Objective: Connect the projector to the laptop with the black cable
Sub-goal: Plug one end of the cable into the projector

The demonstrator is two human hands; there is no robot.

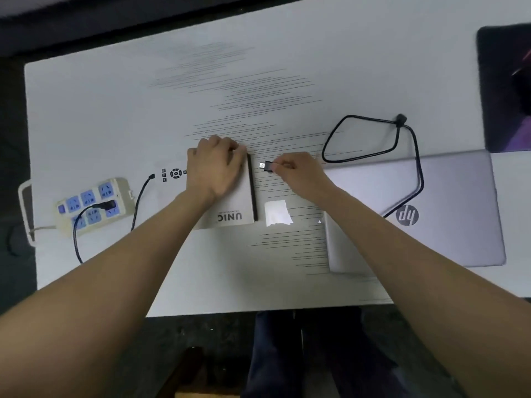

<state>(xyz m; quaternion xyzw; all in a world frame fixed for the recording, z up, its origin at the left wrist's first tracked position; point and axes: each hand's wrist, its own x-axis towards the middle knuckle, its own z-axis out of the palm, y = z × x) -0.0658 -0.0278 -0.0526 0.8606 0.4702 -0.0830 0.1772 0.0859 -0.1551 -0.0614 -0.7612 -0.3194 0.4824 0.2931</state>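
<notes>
A white projector point(232, 205) with black buttons on top sits in the middle of the white table. My left hand point(215, 168) presses down on its top, fingers curled over the far edge. My right hand point(298, 173) pinches the plug of the black cable point(413, 156), and the metal tip point(263, 165) points left, a short gap from the projector's dark right side. The cable loops back over the table and runs across the lid of the closed silver laptop point(448, 208) on the right.
A white power strip point(94, 205) with blue sockets lies at the left, with one black plug in it. Its black lead point(140, 196) runs to the projector's left side. A dark mouse pad point(505, 90) lies at the far right. My legs show below the table's near edge.
</notes>
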